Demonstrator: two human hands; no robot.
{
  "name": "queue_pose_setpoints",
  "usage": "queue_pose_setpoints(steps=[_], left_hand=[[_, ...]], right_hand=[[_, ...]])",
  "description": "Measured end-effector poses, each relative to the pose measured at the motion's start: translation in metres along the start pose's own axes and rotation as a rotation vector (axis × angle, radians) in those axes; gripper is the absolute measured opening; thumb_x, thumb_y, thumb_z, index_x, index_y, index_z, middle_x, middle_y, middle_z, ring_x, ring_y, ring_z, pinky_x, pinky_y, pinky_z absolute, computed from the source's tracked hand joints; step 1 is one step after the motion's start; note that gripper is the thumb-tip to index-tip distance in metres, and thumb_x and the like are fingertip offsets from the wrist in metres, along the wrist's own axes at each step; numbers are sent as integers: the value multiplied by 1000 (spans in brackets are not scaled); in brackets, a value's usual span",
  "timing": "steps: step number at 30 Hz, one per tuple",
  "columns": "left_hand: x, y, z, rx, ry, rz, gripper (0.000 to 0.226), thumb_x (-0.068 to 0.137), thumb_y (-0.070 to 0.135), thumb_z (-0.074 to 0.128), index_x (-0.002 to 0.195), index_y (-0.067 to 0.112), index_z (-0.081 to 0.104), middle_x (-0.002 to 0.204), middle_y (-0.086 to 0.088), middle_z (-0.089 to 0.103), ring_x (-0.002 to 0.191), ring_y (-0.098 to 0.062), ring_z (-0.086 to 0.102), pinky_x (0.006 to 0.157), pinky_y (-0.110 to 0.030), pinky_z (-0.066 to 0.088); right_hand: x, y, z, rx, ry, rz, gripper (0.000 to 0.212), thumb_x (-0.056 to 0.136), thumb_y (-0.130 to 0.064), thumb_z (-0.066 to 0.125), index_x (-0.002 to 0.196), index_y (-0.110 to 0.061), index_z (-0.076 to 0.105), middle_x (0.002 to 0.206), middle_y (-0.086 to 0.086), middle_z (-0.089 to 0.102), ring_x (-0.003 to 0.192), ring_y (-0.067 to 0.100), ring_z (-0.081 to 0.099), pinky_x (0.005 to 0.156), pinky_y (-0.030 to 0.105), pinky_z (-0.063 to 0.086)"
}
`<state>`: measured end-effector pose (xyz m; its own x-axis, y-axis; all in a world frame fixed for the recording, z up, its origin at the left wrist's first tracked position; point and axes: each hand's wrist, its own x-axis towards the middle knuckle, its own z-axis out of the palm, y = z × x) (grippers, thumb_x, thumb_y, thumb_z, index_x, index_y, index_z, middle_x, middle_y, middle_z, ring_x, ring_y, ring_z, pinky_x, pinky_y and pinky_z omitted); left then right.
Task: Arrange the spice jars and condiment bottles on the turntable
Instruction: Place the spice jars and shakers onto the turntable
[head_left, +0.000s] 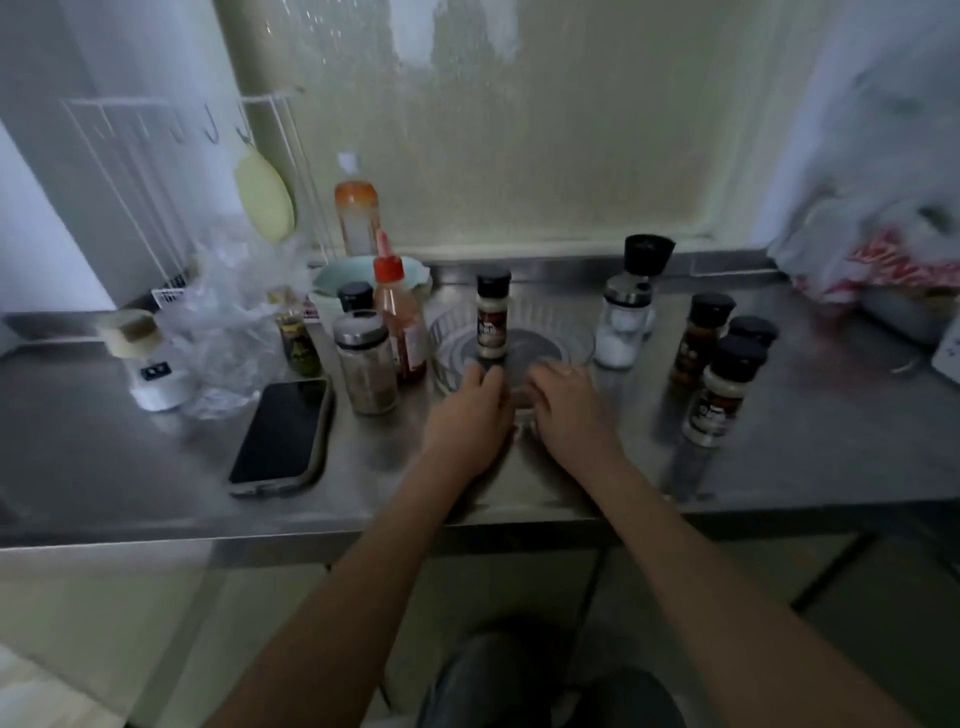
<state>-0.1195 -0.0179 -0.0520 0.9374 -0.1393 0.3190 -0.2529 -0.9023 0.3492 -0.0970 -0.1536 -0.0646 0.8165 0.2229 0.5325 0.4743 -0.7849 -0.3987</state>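
A clear round turntable (566, 347) sits mid-counter. One black-capped spice jar (492, 316) stands upright on it. My left hand (470, 415) and my right hand (566, 410) both rest on the turntable's near rim, fingers curled on it. Left of the turntable stand a silver-lidded jar (365, 362), a red-capped sauce bottle (397, 317), a dark jar (300, 340) and a black-capped jar (356, 296). Right of it are a salt jar (622, 322), a black grinder (647, 255) and three black-capped spice jars (719, 387).
A phone (283, 436) lies on the steel counter (130, 467) at the left front. Crumpled clear plastic (228, 322), a white container (145, 358) and a pale green bowl (332, 278) sit behind. A tall orange bottle (356, 215) stands by the wall. Bags (883, 260) lie far right.
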Motion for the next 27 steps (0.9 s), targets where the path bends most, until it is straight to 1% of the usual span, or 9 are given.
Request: queue_pose_setpoints(steps=[5,8,11,14,16,19,21,24,27], left_hand=[[-15,5,-10,-69,-10,-38,30,89,36,53,102,9,48,116,-13,49,92,-35,58,66,-35,38],[-15,7,-12,-122,30,-55,37,85,45,58,93,10,49,107,-10,52,86,-30,58,64,-34,39],[-18,6,-14,-154,99,-35,39,85,52,53,84,13,52,95,-5,54,77,-25,59,65,-37,48],[-17,4,-13,-160,180,-47,35,88,49,50,78,15,51,85,-1,55,72,-21,58,62,-34,47],[-15,2,-12,-172,251,-103,26,89,40,51,80,16,49,87,-2,57,71,-22,58,61,-33,46],[-11,-1,-11,-218,393,-212,23,87,33,56,93,13,47,112,-12,55,82,-29,59,60,-33,47],[-9,-3,-9,-275,414,-258,32,84,26,62,104,8,44,127,-18,45,94,-34,57,64,-33,45],[-7,-5,-10,-390,392,-266,31,82,15,64,104,4,44,123,-21,42,90,-37,55,66,-33,40],[-6,-9,-14,-460,377,-308,29,81,12,65,100,3,46,118,-19,44,82,-26,46,69,-31,36]], right_hand=[[-17,-9,-9,5,-9,65,17,94,-16,44,83,-10,56,94,19,61,95,33,53,78,35,40],[-23,-21,-19,29,77,36,18,95,-13,44,98,-9,61,100,13,64,97,28,57,81,33,44],[-31,-30,-35,21,384,75,25,95,-16,46,118,-12,55,120,9,60,113,21,49,98,39,40],[-45,-19,-52,81,792,330,28,89,-19,55,115,-10,50,122,15,55,115,27,46,100,43,37],[-52,0,-63,102,945,507,38,84,-24,61,116,-10,46,122,18,51,116,33,44,98,51,37],[-56,30,-75,43,867,635,54,78,-31,66,120,-5,41,121,21,49,113,37,44,95,48,36],[-57,38,-79,131,747,645,52,77,-25,69,118,-8,42,117,18,53,106,34,51,87,46,45],[-59,41,-81,156,682,596,43,77,-16,70,112,-11,45,107,15,60,96,31,57,76,38,48],[-56,22,-85,193,759,583,41,73,-13,72,106,-11,49,97,4,59,88,19,61,66,25,43]])
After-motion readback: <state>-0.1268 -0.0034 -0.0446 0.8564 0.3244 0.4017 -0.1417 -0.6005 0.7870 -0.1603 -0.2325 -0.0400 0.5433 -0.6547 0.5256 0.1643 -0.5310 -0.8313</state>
